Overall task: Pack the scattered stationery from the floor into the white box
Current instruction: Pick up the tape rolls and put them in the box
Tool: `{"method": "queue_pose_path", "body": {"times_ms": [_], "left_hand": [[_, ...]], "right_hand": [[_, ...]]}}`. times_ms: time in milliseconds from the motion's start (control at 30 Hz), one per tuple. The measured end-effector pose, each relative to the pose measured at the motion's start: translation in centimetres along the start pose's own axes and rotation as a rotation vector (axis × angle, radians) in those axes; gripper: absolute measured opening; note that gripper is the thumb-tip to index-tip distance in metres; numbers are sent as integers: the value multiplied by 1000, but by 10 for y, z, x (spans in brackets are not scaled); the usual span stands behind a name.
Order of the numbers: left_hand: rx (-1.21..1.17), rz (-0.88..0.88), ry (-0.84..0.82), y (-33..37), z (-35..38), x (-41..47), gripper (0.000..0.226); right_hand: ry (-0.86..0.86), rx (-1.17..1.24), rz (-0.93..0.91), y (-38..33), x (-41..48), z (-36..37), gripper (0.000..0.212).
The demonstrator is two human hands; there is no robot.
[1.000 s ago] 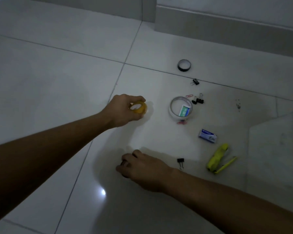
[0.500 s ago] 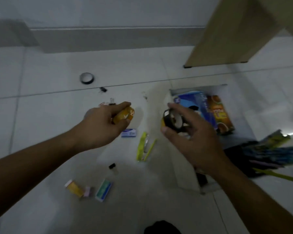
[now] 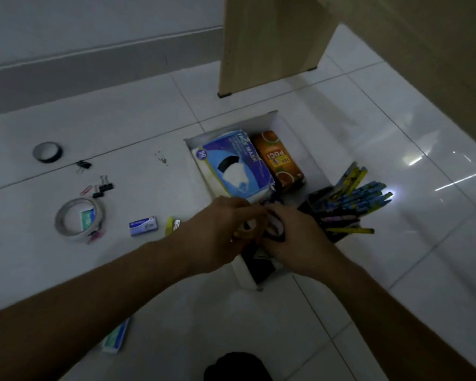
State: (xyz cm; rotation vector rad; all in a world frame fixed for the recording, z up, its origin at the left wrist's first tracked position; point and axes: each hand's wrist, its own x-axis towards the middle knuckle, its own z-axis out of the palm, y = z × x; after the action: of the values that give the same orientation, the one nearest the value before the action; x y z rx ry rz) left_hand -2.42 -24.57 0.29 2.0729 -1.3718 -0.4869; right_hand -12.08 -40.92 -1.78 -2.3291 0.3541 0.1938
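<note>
White tiles carry the scatter out to the left of the hands: a dark tape roll [image 3: 48, 152] farthest off, black binder clips [image 3: 102, 187] and a pink paper clip [image 3: 85, 190] nearer, then a wide pale tape ring [image 3: 79, 220] with a small green packet [image 3: 87, 219] lying inside it. A blue staple box [image 3: 143, 225] sits closer, and a yellow-green stapler [image 3: 171, 225] shows just beside the left wrist. Another flat green-and-blue packet [image 3: 116, 338] lies below the left forearm.

The left hand [image 3: 223, 235] is curled around a yellowish tape roll [image 3: 245, 229], blurred but pinched between its fingers, right over the near end of the white box [image 3: 272, 119]. Touching it, the right hand [image 3: 294, 237] grips a black tape roll [image 3: 275, 229] over the same spot.

Beyond the hands, inside the box, lie a blue face mask pack [image 3: 237, 163] and an orange tea carton [image 3: 280, 160] side by side. To the right of the right hand a dark holder [image 3: 322, 202] leans with blue and yellow pens [image 3: 360, 196] fanning out. A wooden furniture panel [image 3: 272, 42] stands beyond.
</note>
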Motion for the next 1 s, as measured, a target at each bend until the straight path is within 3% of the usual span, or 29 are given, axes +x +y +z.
{"method": "queue_pose_path", "body": {"times_ms": [133,267,433,500,567,700,833,1000], "left_hand": [[94,23,-177,5,15,13,42],[113,-93,-361,5,16,28,34],[160,-190,-671,4,14,43,44],[155,-217,-643,1,14,44,46],[190,-197,-562,-2,14,42,33],[130,-52,-421,-5,14,27,16],[283,7,-236,-12,14,10,28],[323,58,-280,-21,3,-8,38]], "right_hand": [[-29,-86,49,12,-10,7,39],[-35,-169,69,16,-8,7,49],[-57,-261,117,19,-3,7,44],[-50,-235,109,19,-3,5,47],[-43,-183,81,18,-4,2,46],[-35,-40,74,14,-5,-7,50],[-62,49,66,7,-5,-7,54],[-174,-125,83,6,-3,-4,53]]}}
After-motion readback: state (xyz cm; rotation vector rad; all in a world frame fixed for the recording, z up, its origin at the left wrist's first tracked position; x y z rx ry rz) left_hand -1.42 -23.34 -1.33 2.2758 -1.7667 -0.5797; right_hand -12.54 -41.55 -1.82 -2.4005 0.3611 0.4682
